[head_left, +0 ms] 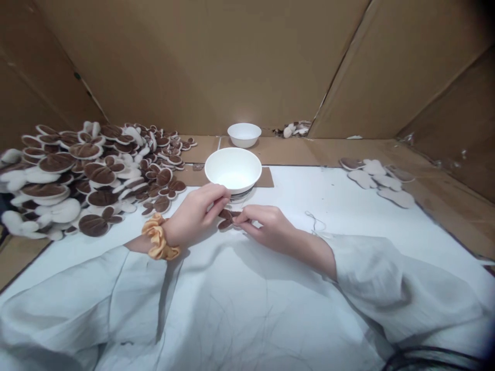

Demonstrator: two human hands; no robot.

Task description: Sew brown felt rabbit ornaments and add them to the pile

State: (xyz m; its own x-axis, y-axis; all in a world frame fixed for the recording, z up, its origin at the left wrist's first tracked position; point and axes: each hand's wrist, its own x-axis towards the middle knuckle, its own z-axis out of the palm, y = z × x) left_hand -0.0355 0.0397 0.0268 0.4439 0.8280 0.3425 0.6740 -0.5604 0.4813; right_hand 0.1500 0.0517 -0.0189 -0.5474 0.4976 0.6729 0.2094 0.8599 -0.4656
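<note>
A small brown fabric piece with pale edges (225, 222) is between my two hands, just in front of the larger white bowl (233, 170). My left hand (199, 212), with an orange scrunchie (159, 238) at the wrist, is closed on its upper left side. The thumb and fingertips of my right hand (266, 225) pinch its right side. My fingers cover part of the piece, and anything finer between the fingertips is too small to make out. Dark curved lines show under the bowl.
A large heap of brown and white fabric pieces (100, 172) fills the left side. Behind the larger bowl stands a smaller white bowl (244, 135). Several flat pale pieces (374, 178) lie at the right. A thin dark thread (316, 221) is right of my hands. Cardboard walls (216, 62) surround the table.
</note>
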